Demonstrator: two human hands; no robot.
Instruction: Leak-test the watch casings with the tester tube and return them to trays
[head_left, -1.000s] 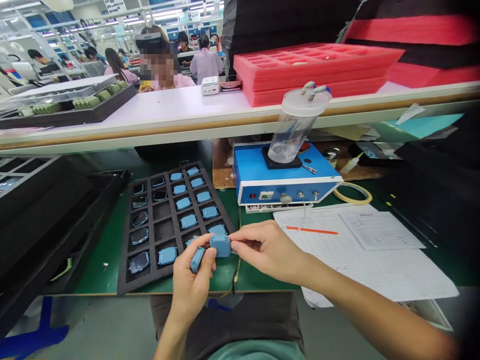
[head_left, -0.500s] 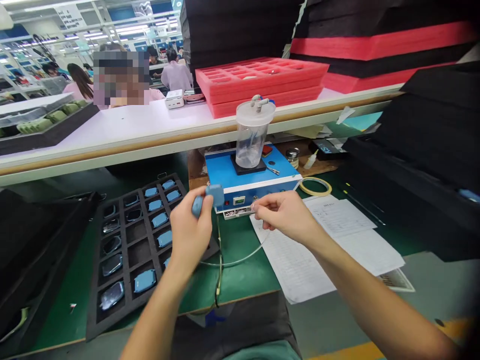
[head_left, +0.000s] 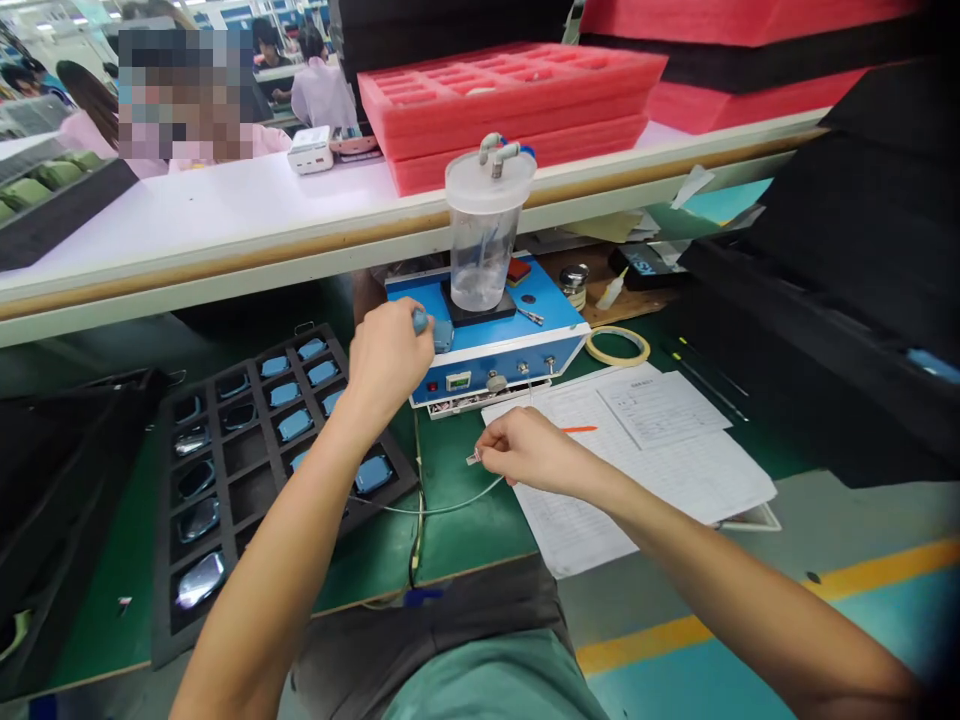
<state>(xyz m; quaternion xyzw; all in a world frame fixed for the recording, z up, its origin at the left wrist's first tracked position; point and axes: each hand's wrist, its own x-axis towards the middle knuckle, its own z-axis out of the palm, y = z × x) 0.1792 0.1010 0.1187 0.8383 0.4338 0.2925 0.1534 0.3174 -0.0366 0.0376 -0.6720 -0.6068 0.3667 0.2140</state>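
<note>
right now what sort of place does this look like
Most likely a factory assembly line for small electronic devices: a foam tray of blue casings, a blue bench machine with a plastic jar, and stacked red foam trays.

Left hand (head_left: 384, 358) raised and curled shut, left forearm (head_left: 277, 530) angled up, right hand (head_left: 531, 450) lower, pinching, right forearm (head_left: 712, 540) stretched across from the side

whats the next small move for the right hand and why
Probably bring the tip of the thin clear tube in the right hand up to the blue part in the left hand, since that part is raised and the tip is free.
</note>
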